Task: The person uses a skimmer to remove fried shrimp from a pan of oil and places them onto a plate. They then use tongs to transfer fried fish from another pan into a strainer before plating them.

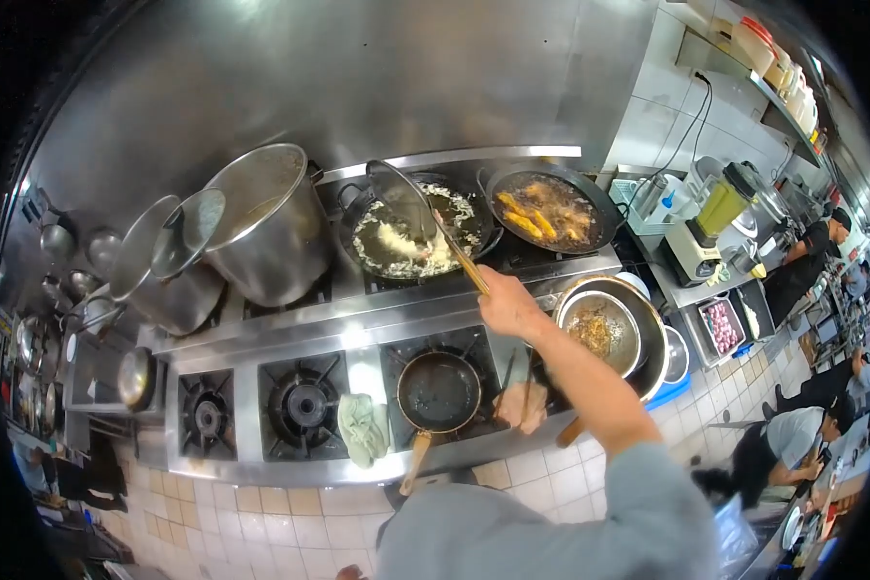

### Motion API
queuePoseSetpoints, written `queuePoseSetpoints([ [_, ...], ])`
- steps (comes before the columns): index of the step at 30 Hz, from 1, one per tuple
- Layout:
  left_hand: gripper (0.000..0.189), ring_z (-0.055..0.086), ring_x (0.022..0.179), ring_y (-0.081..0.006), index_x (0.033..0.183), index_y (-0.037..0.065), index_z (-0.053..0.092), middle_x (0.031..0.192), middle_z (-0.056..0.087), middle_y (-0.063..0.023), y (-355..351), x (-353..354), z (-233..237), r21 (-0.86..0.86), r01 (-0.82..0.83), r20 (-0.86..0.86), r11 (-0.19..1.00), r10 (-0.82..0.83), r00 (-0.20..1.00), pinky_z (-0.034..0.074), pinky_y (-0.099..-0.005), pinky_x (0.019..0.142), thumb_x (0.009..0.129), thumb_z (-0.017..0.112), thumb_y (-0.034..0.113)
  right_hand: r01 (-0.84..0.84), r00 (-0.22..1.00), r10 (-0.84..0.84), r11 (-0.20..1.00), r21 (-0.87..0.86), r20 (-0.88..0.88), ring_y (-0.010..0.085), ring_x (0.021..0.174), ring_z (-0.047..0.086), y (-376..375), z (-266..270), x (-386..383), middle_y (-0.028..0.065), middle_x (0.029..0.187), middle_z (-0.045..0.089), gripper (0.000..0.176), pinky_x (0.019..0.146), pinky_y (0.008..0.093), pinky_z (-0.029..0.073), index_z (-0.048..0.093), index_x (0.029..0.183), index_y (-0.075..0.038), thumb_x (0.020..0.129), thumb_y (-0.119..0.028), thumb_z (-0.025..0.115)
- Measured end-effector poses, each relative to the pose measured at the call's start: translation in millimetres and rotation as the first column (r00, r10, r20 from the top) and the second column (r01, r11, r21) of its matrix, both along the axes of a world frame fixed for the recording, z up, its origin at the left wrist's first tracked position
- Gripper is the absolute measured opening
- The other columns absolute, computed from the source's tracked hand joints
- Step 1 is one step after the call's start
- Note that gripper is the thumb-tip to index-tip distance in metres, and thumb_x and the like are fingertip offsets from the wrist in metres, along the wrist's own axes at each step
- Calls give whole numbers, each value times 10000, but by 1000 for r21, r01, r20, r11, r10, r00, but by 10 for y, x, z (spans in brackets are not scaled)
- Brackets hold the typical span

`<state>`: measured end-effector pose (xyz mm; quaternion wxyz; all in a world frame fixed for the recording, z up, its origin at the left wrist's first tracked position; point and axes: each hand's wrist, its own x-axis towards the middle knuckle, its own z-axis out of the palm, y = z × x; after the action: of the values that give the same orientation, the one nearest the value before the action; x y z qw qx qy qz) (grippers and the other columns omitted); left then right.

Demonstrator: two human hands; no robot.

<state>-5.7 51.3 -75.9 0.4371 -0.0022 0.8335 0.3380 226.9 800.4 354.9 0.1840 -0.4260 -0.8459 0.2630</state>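
Observation:
My right hand [512, 304] is closed around the wooden handle of a round skimmer [403, 198]. The skimmer's head is tilted over a wide dark pan of oil [362, 253], where pale, battered food [401, 242] is frying among loose white bits. To its right, a second pan [604, 232] has several golden pieces [536, 217] in bubbling oil. A small patch of skin at the bottom edge seems to be my left hand [350, 572]; its fingers cannot be made out.
Tall steel pots [271, 251] stand at the back left. On the front burners are a frying pan [439, 391] with its handle jutting forward and a green cloth [361, 430]. Nested bowls [638, 338] sit below my right forearm. A blender [720, 213] and co-workers [793, 435] are at right.

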Motion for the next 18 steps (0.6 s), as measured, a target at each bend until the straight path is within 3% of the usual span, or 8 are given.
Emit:
queuePoseSetpoints([
  [5,251,680,836,-296,973,59,701,909,720,-131,30,117,143,32,-84,-20,996,85,996,549,-343,732,863,618,268,-20,999,20,1000,21,-31,505,1006,575,-131,113,274,291,1016,637,409,850,551,471,507,1233,-41,833,-75,583],
  [6,224,678,828,-295,932,58,679,891,709,-132,44,13,115,-66,272,-145,960,-279,949,541,-354,714,862,615,261,-5,998,7,1000,31,-59,503,1007,576,-119,142,286,289,1017,639,408,852,552,471,508,1234,-41,833,-76,581],
  [8,193,674,813,-293,851,57,635,856,686,-134,70,-132,117,-356,774,-243,523,-852,463,527,-375,678,862,609,248,22,993,-16,999,49,-120,499,1009,578,-83,183,244,285,1020,641,408,855,552,471,509,1234,-43,833,-76,577],
  [12,219,670,821,-291,783,52,561,820,648,-139,163,-184,214,-248,686,-193,684,-729,656,508,-413,659,871,594,250,72,996,-66,991,113,-57,501,950,605,218,62,74,291,967,651,364,832,567,480,500,1194,-15,838,-75,547],
  [13,219,670,821,-291,783,52,561,820,648,-139,177,-192,219,-248,687,-194,683,-730,655,508,-413,659,871,594,250,73,996,-67,991,113,-58,501,950,605,303,2,35,291,967,651,364,832,567,480,500,1194,-15,838,-75,547],
  [16,198,678,845,-286,791,61,584,833,661,-133,154,-267,123,-355,797,-342,489,-861,376,514,-423,677,871,590,242,73,997,-71,988,134,-21,487,992,598,486,-157,-96,290,1018,646,437,866,548,481,492,1268,-32,840,-82,562],
  [17,198,678,845,-286,791,61,584,833,661,-133,129,-249,109,-353,804,-341,478,-866,365,514,-423,677,871,590,242,87,996,-85,987,135,-19,487,992,598,482,-150,-96,290,1018,646,437,866,548,481,492,1268,-32,840,-82,562],
  [18,194,675,849,-292,794,68,591,842,667,-127,92,-205,96,-251,765,-419,592,-779,466,518,-422,689,871,590,246,73,997,-73,990,117,-6,486,986,599,471,-140,-103,292,1013,646,440,862,550,482,489,1270,-31,839,-82,562],
])
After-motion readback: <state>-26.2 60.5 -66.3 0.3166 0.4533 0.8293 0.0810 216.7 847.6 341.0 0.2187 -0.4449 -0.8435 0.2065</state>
